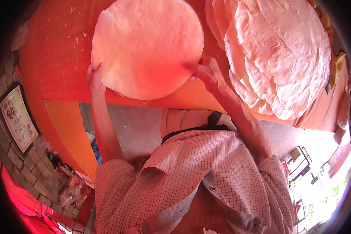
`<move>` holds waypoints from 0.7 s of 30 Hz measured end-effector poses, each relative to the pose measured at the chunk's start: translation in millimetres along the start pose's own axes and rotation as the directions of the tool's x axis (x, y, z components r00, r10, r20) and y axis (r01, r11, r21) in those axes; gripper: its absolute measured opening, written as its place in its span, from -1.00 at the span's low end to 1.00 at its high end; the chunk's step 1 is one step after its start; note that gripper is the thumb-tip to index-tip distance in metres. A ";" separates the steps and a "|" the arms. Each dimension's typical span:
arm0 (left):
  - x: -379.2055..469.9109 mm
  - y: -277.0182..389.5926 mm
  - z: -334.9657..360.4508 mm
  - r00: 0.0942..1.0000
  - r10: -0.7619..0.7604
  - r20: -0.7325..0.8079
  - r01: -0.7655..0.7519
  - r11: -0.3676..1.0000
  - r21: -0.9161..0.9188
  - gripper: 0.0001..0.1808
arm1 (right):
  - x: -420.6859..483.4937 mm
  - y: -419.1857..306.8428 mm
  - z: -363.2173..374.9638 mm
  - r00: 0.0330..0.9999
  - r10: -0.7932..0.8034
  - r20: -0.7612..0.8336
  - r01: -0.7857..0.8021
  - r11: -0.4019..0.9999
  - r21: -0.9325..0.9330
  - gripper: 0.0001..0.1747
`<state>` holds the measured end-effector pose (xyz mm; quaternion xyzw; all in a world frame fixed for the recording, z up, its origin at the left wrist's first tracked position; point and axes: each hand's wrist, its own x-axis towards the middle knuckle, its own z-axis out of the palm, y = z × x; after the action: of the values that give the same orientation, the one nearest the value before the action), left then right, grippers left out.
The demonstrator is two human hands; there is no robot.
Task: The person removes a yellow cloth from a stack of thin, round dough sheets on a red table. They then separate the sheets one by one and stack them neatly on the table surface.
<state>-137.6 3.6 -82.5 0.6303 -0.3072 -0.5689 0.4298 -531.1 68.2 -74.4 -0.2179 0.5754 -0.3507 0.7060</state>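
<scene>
A large, thin round flatbread [147, 48] lies in front of me over an orange-red cloth, its near edge close to the table's edge. My left hand [96, 77] grips its lower left rim, the thumb on top and the fingers mostly underneath. At the lower right rim is my right hand [203, 71], a finger stretched over the bread's surface and the other fingers curled at the edge. To the right of that hand rises a tall, uneven stack of similar flatbreads [278, 58] with wrinkled surfaces. Whether more bread lies under the round one is hard to tell.
The orange-red cloth [61, 67] covers the table and bears small pale crumbs. A framed sheet with writing [18, 118] stands against a brick wall on the left. Plastic bags [71, 194] lie at lower left. A rack [299, 163] stands at lower right, near bright daylight.
</scene>
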 end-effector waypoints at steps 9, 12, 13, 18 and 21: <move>27.4 -22.6 36.1 0.921 0.224 -0.320 -0.073 0.903 0.422 -0.53 | 55.2 25.3 3.1 0.721 -0.618 -0.314 0.430 0.754 -0.496 -0.59; 66.0 -93.4 -126.2 0.921 0.295 -0.255 -0.113 0.827 0.551 -0.54 | 42.8 6.4 31.7 0.974 -0.025 -0.224 0.131 0.871 0.474 -0.50; 78.6 -91.7 -84.6 0.935 0.263 -0.237 -0.105 0.846 0.523 -0.53 | 60.4 21.9 20.9 0.942 -0.083 -0.325 0.199 0.918 0.342 -0.31; 39.8 -25.5 -34.9 0.953 0.290 -0.092 -0.168 0.755 0.634 -0.42 | 1.1 -10.9 -18.3 0.805 -0.587 -0.083 0.393 0.633 -0.667 -0.61; -2.2 8.1 18.5 0.813 0.567 -0.132 -0.122 0.388 0.913 -0.34 | -57.9 -42.4 -69.4 0.651 -0.740 -0.168 0.501 0.586 -0.637 -0.64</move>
<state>-155.3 -1.6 -73.9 0.7842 -0.5783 -0.0711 0.2133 -613.8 90.1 -22.9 -0.5175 0.6681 -0.4422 0.3005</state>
